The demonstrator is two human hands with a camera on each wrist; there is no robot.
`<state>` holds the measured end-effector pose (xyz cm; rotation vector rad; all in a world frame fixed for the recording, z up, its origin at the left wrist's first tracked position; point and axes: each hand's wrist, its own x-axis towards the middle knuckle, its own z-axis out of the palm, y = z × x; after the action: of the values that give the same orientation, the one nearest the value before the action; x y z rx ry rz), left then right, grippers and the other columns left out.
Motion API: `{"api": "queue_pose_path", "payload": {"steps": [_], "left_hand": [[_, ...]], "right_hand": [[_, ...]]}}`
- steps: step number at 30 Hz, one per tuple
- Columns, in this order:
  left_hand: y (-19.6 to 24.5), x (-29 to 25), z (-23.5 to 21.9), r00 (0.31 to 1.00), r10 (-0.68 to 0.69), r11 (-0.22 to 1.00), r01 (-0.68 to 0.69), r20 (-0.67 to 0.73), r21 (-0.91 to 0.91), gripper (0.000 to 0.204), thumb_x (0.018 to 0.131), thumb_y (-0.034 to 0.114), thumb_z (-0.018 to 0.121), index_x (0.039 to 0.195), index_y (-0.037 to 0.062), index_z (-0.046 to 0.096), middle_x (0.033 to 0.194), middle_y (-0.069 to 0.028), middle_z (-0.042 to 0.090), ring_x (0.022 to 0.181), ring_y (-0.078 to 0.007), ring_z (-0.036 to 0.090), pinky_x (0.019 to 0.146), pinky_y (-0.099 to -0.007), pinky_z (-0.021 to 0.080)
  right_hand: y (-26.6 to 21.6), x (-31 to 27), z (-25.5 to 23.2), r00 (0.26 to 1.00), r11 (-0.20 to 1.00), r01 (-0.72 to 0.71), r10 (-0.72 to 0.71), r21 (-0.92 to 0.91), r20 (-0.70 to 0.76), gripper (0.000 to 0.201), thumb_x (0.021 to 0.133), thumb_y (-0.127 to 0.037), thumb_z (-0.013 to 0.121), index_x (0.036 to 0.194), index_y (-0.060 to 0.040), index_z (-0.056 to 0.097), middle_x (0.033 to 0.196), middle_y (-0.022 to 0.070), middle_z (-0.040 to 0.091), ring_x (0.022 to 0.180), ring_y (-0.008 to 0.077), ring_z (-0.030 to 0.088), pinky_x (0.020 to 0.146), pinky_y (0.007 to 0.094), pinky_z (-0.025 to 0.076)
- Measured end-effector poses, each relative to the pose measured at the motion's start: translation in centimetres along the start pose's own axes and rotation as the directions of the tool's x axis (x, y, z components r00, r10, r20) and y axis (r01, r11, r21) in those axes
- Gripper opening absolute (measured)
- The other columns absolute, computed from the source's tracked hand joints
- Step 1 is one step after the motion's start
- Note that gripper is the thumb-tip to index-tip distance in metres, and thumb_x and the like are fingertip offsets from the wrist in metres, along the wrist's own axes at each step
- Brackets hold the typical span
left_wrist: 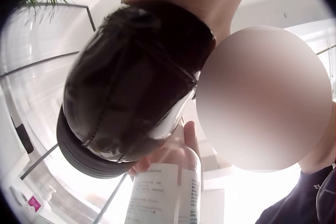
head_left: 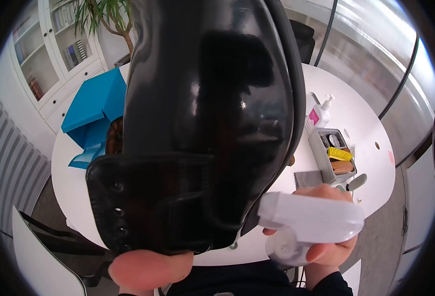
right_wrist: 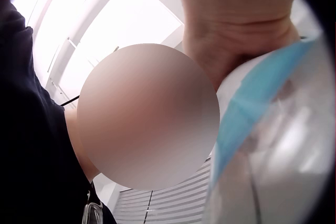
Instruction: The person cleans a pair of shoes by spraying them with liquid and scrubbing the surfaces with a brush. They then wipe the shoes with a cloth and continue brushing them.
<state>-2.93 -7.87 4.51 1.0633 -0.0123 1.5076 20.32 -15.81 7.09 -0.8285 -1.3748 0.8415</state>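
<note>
A glossy black leather shoe [head_left: 217,98] fills the middle of the head view, its dark sole facing right and its row of eyelets at lower left. My left hand [head_left: 151,269] holds it at the opening; the thumb shows below the eyelet flap, while the other fingers are hidden by the leather. In the left wrist view the shoe [left_wrist: 131,82] covers the hand below the wrist. My right hand [head_left: 333,251] grips a clear spray bottle [head_left: 311,217] with a white trigger head, its nozzle end close beside the shoe. The bottle's printed label [left_wrist: 157,192] shows in the left wrist view.
Behind stands a round white table [head_left: 360,108]. On its left is a blue box [head_left: 94,103] beside a brown object [head_left: 114,135]. At right are a pump bottle [head_left: 321,113], a grey caddy [head_left: 321,148] with a yellow brush [head_left: 340,154], and a grey cloth [head_left: 307,179].
</note>
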Motion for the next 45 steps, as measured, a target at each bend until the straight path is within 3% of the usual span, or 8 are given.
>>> {"api": "queue_pose_path", "payload": {"steps": [5,7,14,19,23,28,37,45], "left_hand": [[0.2,-0.2,0.2,1.000,-0.002,1.000,0.002,0.001,-0.007,0.125,0.073,0.101,0.028,0.158,0.0102,0.031,0.155,-0.0106,0.042,0.139,-0.0268,0.046,0.117,-0.0426,0.042],[0.3,-0.3,0.3,1.000,-0.003,1.000,0.003,0.001,-0.010,0.125,0.072,0.101,0.027,0.158,0.0101,0.031,0.155,-0.0107,0.042,0.139,-0.0267,0.046,0.117,-0.0423,0.042],[1.0,-0.5,1.6,1.000,-0.004,1.000,0.004,0.008,-0.016,0.127,0.072,0.103,0.023,0.159,0.0099,0.030,0.156,-0.0112,0.041,0.140,-0.0262,0.046,0.117,-0.0414,0.042],[1.0,-0.5,3.0,0.813,0.049,0.993,0.026,-0.581,0.119,0.114,0.080,0.095,0.033,0.156,0.0101,0.037,0.153,-0.0095,0.047,0.141,-0.0329,0.046,0.121,-0.0502,0.034],[1.0,-0.8,2.9,0.836,-0.138,0.957,-0.026,-0.530,-0.290,0.112,0.081,0.090,0.046,0.156,0.0063,0.037,0.154,-0.0104,0.042,0.140,-0.0259,0.046,0.118,-0.0440,0.040],[-1.1,-0.5,1.6,0.973,0.176,0.970,-0.145,-0.151,0.197,0.117,0.078,0.097,0.034,0.156,0.0099,0.036,0.153,-0.0105,0.047,0.141,-0.0332,0.046,0.121,-0.0495,0.034],[-1.8,-0.4,1.6,0.976,0.141,0.984,-0.119,-0.163,0.136,0.118,0.076,0.097,0.034,0.157,0.0112,0.034,0.154,-0.0108,0.046,0.141,-0.0326,0.046,0.120,-0.0499,0.036],[-1.9,-0.5,1.4,0.980,0.101,0.991,-0.084,-0.173,0.103,0.118,0.075,0.097,0.035,0.158,0.0123,0.032,0.154,-0.0112,0.044,0.141,-0.0321,0.046,0.119,-0.0502,0.038]], "right_hand": [[0.2,0.9,-2.0,0.967,0.992,0.087,-0.105,0.087,0.233,0.081,0.073,-0.042,0.089,0.137,-0.0044,0.056,0.123,0.0260,0.067,0.092,0.0469,0.073,0.074,0.0555,0.062],[-0.1,-0.4,-0.6,0.990,0.938,-0.026,0.073,0.346,-0.123,0.085,0.075,-0.032,0.088,0.145,-0.0053,0.047,0.123,0.0279,0.066,0.092,0.0495,0.072,0.075,0.0565,0.061],[0.3,0.2,-1.4,0.991,0.915,-0.033,0.083,0.401,-0.109,0.092,0.074,-0.028,0.088,0.150,-0.0054,0.041,0.125,0.0304,0.064,0.093,0.0511,0.072,0.075,0.0588,0.061],[1.1,1.8,-3.5,0.933,0.976,0.136,-0.184,0.170,0.310,0.088,0.074,-0.032,0.088,0.145,-0.0044,0.046,0.122,0.0294,0.066,0.092,0.0488,0.073,0.074,0.0561,0.062],[0.5,2.5,-3.8,0.925,0.980,0.170,-0.194,0.102,0.325,0.083,0.073,-0.037,0.089,0.138,-0.0034,0.051,0.117,0.0274,0.068,0.089,0.0445,0.074,0.073,0.0518,0.063],[-0.7,3.9,-3.2,0.808,0.926,0.319,-0.153,-0.204,0.569,0.076,0.067,-0.054,0.087,0.118,-0.0023,0.064,0.096,0.0203,0.075,0.081,0.0319,0.077,0.071,0.0391,0.063],[-0.3,3.1,-0.2,0.991,0.988,0.136,-0.135,-0.076,0.016,0.049,0.076,-0.033,0.083,0.096,0.0098,0.069,0.086,0.0196,0.074,0.074,0.0282,0.076,0.070,0.0331,0.058],[-1.6,2.1,-0.6,0.994,0.934,0.105,-0.106,-0.341,0.018,0.064,0.059,-0.055,0.081,0.099,-0.0059,0.075,0.086,0.0134,0.074,0.078,0.0278,0.075,0.075,0.0399,0.060]]}}
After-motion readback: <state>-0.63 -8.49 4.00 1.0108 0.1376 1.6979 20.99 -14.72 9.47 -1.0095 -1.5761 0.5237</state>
